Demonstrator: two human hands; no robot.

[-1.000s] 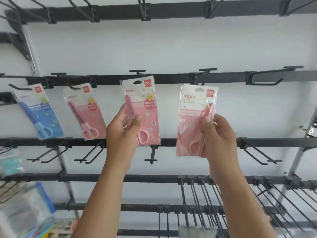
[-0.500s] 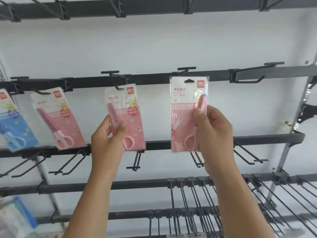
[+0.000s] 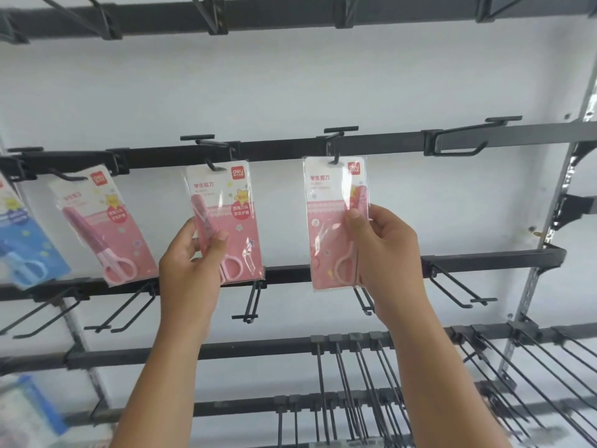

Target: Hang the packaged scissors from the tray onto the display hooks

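Hung: blue pack [image 3: 24,250] and pink pack [image 3: 103,227] at the rail's [image 3: 387,143] left end.
Hands: left hand [image 3: 190,266] pinched the third pack [image 3: 226,221], right hand [image 3: 384,250] the fourth pack [image 3: 336,221], both at hooks.
Left: releasing; tray unseen.

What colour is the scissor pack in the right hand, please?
Pink with a white top, seen in the head view: packaged scissors.

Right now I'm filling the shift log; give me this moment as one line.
stage: hanging | left hand: holds pink pack at hook | right hand: holds second pink pack at next hook | released: neither
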